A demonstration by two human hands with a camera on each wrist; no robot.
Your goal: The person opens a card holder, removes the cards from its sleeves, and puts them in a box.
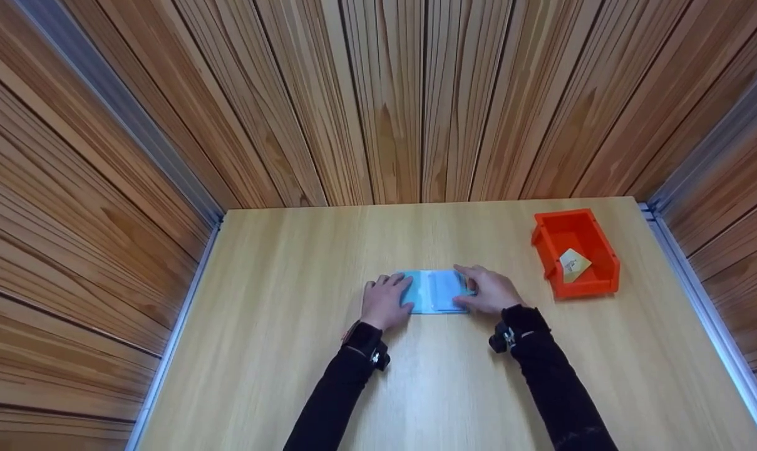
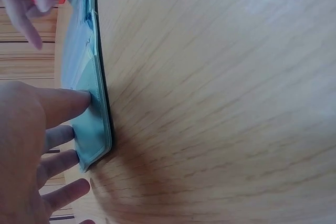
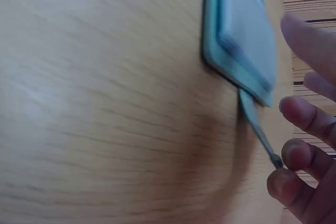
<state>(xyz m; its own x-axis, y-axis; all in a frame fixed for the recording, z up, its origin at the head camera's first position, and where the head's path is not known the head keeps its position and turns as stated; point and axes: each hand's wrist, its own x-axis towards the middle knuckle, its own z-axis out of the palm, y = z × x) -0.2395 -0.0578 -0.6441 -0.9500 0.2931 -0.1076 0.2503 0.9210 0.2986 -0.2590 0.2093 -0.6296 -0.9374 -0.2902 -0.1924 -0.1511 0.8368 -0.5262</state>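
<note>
A light-blue, teal-edged wallet (image 1: 423, 293) lies unfolded on the table in front of me. Its right half carries a stack of translucent sleeves (image 3: 249, 30). From that end juts a narrow strap (image 3: 256, 124) with a small snap at its tip. My left hand (image 1: 386, 303) rests on the left half, thumb (image 2: 68, 103) pressing the cover near the front edge and the other fingers spread along the far side. Around the right end hovers my right hand (image 1: 494, 292), thumb and forefinger apart; in the right wrist view its fingertips are close beside the strap's tip.
To the right stands an orange plastic bin (image 1: 566, 230) with a pale yellow piece of paper (image 1: 574, 265) inside. Wood-plank walls (image 1: 384, 125) close off the back and both sides of the wooden table (image 1: 278, 282), and metal rails (image 1: 175, 326) run along its side edges.
</note>
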